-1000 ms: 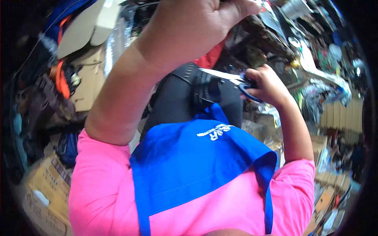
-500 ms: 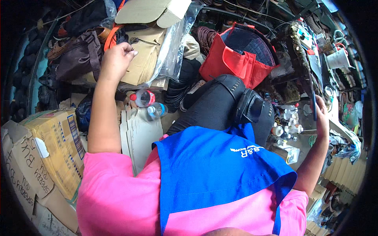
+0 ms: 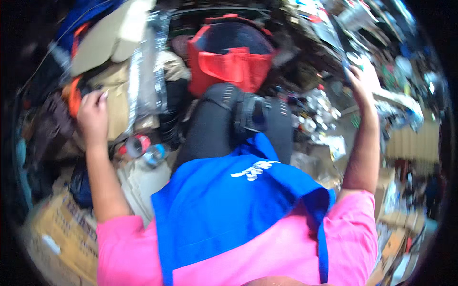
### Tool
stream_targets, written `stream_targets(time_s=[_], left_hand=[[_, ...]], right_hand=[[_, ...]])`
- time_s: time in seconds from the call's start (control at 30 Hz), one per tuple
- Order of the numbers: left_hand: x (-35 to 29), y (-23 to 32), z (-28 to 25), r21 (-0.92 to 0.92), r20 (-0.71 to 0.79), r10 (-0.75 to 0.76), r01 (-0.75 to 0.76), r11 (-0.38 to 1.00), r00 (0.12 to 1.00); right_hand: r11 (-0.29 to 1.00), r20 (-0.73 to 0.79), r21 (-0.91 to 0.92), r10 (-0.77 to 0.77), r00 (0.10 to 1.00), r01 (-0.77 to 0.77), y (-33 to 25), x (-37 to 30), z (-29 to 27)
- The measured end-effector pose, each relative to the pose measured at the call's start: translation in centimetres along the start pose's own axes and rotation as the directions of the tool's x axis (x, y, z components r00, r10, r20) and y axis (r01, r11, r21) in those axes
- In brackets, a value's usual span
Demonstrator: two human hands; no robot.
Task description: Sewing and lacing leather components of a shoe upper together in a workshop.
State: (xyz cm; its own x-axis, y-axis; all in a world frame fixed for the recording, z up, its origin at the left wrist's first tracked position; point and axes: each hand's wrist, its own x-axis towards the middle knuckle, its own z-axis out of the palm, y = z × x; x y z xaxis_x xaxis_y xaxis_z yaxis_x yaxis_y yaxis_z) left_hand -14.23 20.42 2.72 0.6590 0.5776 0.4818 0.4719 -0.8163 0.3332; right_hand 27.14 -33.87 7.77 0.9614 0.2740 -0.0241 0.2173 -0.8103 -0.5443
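Note:
My left hand [image 3: 93,117] is blurred, its fingers curled and thumb drawn in, over the left edge of a brown cardboard stack [image 3: 118,107]. Whatever sits between its fingertips is too small to make out. An orange strap [image 3: 75,97] lies just beside it. Far to the right, my right hand [image 3: 361,86] has its fingers closed at the lower end of a dark, narrow strip [image 3: 345,66]. Blur hides whether that strip is a tool or the edge of something larger. A pale, cluttered surface [image 3: 374,81] lies beside this hand.
A red bag [image 3: 234,66] with a dark lining stands beyond my knees. Two plastic bottles, one red-labelled [image 3: 137,145] and one blue-capped [image 3: 154,155], lie left of my legs by flat cardboard [image 3: 143,183]. Many small bottles [image 3: 315,112] crowd the right. A carton [image 3: 62,233] sits lower left.
The whole view has swung to the right, so the bag, bottles and cardboard appear farther left. Both arms stay spread; my right hand is higher in the picture, my left hand lower and farther left.

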Motion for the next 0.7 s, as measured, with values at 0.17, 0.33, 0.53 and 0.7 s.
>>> stream_targets(time_s=[0.17, 0.33, 0.53, 0.7], left_hand=[[-3.4, 10.9, 5.5, -0.612, 0.612, 0.160, 0.335, 0.717, 0.775], [-6.9, 20.2, 9.7, -0.469, 0.871, 0.288, 0.846, 0.254, 0.397], [-6.1, 24.8, 11.4, -0.233, 0.841, 0.505, 0.972, 0.020, 0.191], [-6.6, 26.5, 11.4, -0.398, 0.805, 0.515, 0.912, 0.100, 0.295]], right_hand=[[0.923, -0.076, -0.382, -0.075, 0.994, 0.041, -2.2, 0.0, -0.3], [0.871, -0.207, -0.490, -0.141, 0.968, 0.022, -4.0, 1.0, 0.1], [0.747, -0.105, -0.664, -0.059, 0.993, -0.026, -6.3, 5.1, -0.7], [0.849, -0.231, -0.518, -0.254, 0.939, 0.102, -8.2, 3.3, -0.4]])
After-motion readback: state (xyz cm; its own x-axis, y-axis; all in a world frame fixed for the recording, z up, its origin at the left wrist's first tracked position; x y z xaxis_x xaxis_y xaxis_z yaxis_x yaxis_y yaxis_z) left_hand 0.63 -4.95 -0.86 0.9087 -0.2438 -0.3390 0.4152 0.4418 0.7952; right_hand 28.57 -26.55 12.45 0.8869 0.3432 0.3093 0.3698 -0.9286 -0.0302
